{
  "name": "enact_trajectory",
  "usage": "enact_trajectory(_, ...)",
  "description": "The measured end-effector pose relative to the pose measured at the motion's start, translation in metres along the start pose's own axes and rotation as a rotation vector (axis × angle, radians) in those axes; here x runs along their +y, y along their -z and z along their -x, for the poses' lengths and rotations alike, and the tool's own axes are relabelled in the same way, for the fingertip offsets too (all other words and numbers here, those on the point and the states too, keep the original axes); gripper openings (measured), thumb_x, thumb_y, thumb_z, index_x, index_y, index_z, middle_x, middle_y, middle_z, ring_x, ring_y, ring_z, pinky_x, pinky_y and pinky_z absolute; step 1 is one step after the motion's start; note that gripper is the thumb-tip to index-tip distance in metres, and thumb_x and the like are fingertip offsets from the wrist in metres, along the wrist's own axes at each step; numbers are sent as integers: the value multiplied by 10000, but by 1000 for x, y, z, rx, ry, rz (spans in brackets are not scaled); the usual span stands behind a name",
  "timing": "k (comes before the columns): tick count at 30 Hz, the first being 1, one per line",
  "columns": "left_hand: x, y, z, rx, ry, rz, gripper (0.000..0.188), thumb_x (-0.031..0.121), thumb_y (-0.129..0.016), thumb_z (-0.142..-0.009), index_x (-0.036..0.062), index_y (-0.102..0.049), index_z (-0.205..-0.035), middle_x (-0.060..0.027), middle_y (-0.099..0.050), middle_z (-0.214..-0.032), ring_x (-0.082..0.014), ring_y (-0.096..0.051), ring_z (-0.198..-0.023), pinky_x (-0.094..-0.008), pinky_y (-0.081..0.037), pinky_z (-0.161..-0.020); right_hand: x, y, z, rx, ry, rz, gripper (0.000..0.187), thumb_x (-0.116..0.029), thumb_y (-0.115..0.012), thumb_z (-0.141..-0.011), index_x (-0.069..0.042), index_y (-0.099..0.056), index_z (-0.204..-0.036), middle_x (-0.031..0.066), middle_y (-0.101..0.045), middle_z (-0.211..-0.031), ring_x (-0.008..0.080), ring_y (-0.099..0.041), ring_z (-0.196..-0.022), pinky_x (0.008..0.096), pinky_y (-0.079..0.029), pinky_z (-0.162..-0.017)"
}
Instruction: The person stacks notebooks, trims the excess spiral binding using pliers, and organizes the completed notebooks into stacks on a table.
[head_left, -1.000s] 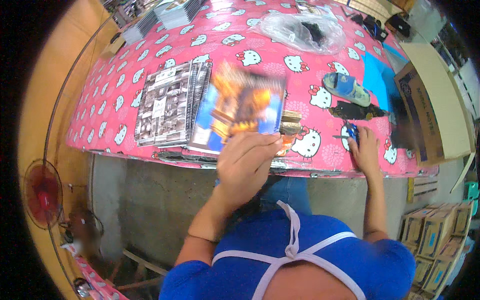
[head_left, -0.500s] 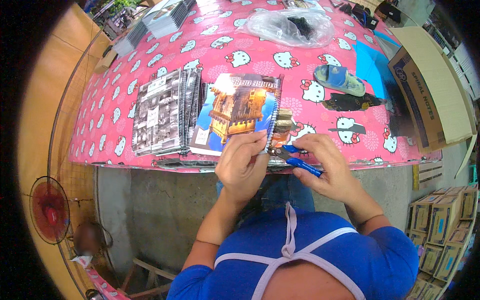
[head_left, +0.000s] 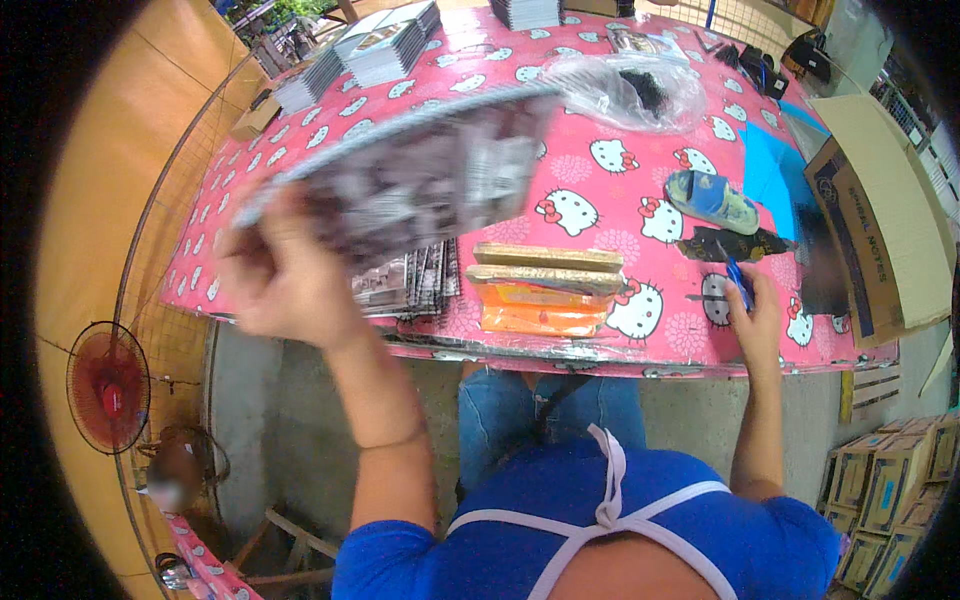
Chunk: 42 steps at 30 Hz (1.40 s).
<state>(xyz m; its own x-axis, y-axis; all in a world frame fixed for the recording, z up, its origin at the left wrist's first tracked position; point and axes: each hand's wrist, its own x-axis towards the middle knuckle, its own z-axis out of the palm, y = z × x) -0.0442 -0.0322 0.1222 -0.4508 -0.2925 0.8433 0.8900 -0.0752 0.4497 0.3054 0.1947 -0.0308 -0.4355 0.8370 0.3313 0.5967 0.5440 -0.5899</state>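
Raised over the left part of the table, a spiral notebook (head_left: 430, 175) is blurred by motion, its grey photo-patterned side showing. My left hand (head_left: 285, 275) is closed on its edge at the left end. Beneath it, partly covered, lie several black-and-white-covered spiral notebooks (head_left: 410, 285). Blue-handled pliers (head_left: 740, 283) are in my right hand (head_left: 760, 315), low over the table's right side, with the jaws hard to make out. Between the hands, near the front edge, sits a block with worn tan strips and an orange wrapped front (head_left: 545, 308).
A blue slipper (head_left: 712, 198) and a black scrap (head_left: 735, 246) lie beyond my right hand. An opened cardboard box (head_left: 860, 240) stands at the right edge. Farther back are a clear plastic bag (head_left: 630, 95) with black contents and book stacks (head_left: 385, 50). A fan (head_left: 108, 385) stands left.
My left hand has lifted the notebook off the table and swung it up to the left, uncovering the orange-fronted block. My right hand has moved right with the pliers, away from the notebook's spiral.
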Motion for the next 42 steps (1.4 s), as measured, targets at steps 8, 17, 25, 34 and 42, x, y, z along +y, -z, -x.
enact_trajectory(8,-48,-22,-97,-647,-272,-57,251,142,-535,-930,19,-595,-1140,-39,-579,-746,-85,-480,-624,-213,-388,-575,-62,-28,2,-142,329,-176,727,-268,-782,-658,-15,-465,-1262,221,-404,-1347,392,-421,-1215,462,-334,-1025)
enact_trajectory(17,-141,3,-8,-1709,29,-955,696,575,-377,-906,236,-168,-1476,-94,-77,-1548,-360,-70,-1413,-676,-12,-1042,-109,-55,-45,-229,199,-346,558,-196,-745,-709,-105,-514,-1209,143,-637,-974,299,-637,-899,373,-508,-781)
enact_trajectory(25,-218,40,-34,-1233,370,-537,891,657,-433,-849,150,-72,-1486,-199,-105,-1523,-303,-121,-1414,-611,-83,-1075,24,10,-213,585,135,136,566,-349,-735,-730,-29,-510,-1139,206,-624,-983,362,-620,-892,424,-482,-771)
enact_trajectory(34,-297,141,-38,-945,1645,-152,1136,875,-488,-605,16,-406,-1344,-223,-359,-1411,-305,-467,-1199,-426,-427,-928,49,-41,-226,454,350,363,638,-424,-730,-735,-11,-523,-1175,238,-544,-1166,394,-533,-1068,452,-436,-876)
enact_trajectory(42,-228,64,4,-1002,1653,197,842,727,-561,-727,50,-556,-1228,-176,-605,-1156,-268,-640,-930,-419,-523,-799,-168,-203,-63,-924,3,-844,659,-437,-532,-912,-32,-316,-1385,136,-363,-1400,208,-479,-1168,370,-394,-980)
